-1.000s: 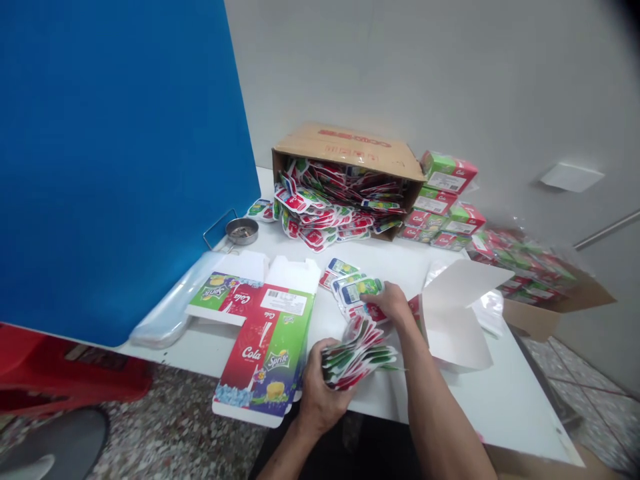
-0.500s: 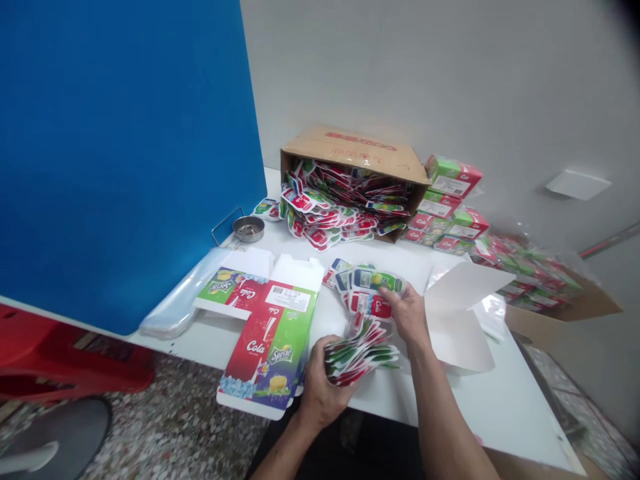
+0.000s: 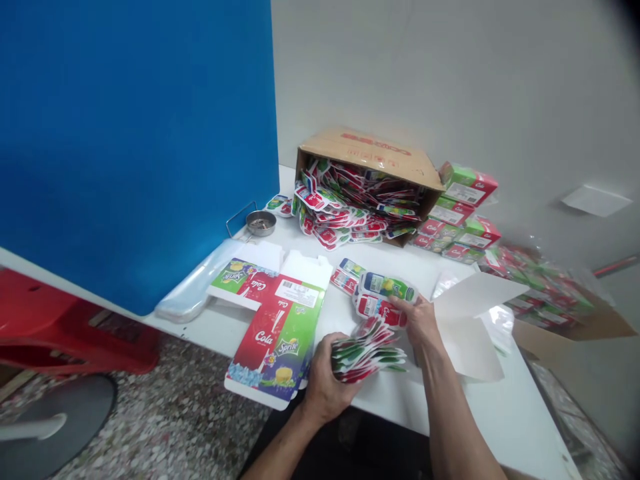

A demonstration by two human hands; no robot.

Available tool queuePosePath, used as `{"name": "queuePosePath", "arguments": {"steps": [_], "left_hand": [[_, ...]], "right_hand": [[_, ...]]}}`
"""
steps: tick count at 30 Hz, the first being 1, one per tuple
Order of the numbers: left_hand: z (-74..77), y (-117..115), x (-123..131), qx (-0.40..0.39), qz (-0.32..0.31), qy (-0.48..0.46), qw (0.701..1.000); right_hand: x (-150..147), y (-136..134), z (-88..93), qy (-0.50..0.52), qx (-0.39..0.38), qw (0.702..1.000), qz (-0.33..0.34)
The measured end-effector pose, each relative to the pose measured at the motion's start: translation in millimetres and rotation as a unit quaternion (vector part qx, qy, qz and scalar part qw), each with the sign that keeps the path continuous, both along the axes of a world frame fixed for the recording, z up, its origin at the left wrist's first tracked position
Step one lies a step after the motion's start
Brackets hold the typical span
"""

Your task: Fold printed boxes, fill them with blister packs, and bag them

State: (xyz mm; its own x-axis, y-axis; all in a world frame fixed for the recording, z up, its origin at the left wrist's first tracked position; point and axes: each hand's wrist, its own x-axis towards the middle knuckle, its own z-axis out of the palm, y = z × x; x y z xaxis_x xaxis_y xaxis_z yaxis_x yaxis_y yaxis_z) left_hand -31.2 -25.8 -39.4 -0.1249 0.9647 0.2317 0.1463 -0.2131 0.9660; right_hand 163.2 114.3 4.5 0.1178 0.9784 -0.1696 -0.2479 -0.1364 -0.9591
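Note:
My left hand (image 3: 326,381) is shut on a thick fanned stack of printed Cola and Sprite cards (image 3: 367,353) at the table's near edge. My right hand (image 3: 420,321) lies on loose cards, its fingers touching a red Cola card (image 3: 380,310) and a green-and-blue card (image 3: 387,287). Whether those fingers grip the cards is unclear. To the left of my hands lies a flat, unfolded Cola and Sprite carton (image 3: 273,333). To the right of my right hand stands a partly folded carton, its plain white side (image 3: 470,327) showing.
A tipped cardboard box (image 3: 370,152) spills cards onto the white table (image 3: 480,413). Folded cartons (image 3: 463,207) are stacked by the wall. Further right, a plastic-wrapped pile (image 3: 543,287) sits in an open box. A blue panel (image 3: 135,147), metal dish (image 3: 261,223) and red stool (image 3: 65,327) stand left.
The whole scene has shifted right in the picture as the view turned. My hands and the cards keep about the same places on the table.

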Motion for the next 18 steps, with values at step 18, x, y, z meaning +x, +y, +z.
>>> {"name": "queuePosePath", "arguments": {"steps": [18], "left_hand": [[-1.9,-0.9,-2.9,0.006,0.011,0.031,0.999]], "right_hand": [[-2.8,-8.5,32.6,-0.124,0.021,0.987,0.098]]}}
